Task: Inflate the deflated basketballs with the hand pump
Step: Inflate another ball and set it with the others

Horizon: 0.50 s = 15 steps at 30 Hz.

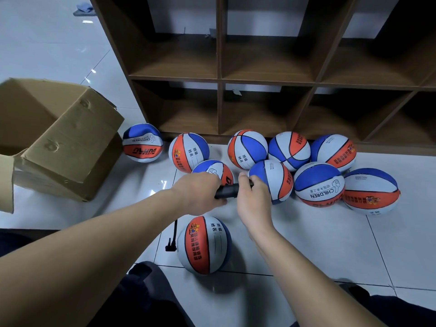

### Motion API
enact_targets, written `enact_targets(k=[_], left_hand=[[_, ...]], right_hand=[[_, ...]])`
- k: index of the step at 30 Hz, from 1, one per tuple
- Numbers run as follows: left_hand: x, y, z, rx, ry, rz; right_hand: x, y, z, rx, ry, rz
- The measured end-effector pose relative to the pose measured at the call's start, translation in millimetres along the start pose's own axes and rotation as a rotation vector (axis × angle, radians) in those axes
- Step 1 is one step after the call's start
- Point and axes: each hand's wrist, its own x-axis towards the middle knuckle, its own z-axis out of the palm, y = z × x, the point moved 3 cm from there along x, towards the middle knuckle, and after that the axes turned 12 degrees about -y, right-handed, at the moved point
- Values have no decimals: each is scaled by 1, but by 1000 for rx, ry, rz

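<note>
The shelf [266, 79] backs a cluster of balls [319, 187] on the floor [330, 244]; a box [59, 142] stands at left. The nearest ball [204, 244] lies below the hands, with the hose [173, 237] touching its left side. The left hand [200, 192] grips the pump [227, 191] barrel; the right hand [253, 197] curls round the handle end. For an efficient stroke, the barrel should be held steady and the handle driven straight along the axis, so the hose stays seated.

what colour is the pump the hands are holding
Black; the hand pump shows best in the head view, between both hands.
</note>
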Motion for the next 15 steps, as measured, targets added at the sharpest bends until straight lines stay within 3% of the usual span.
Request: enact_targets(k=[15], left_hand=[[2, 0, 1, -11, -54, 5]], right_hand=[[20, 10, -28, 62, -128, 121]])
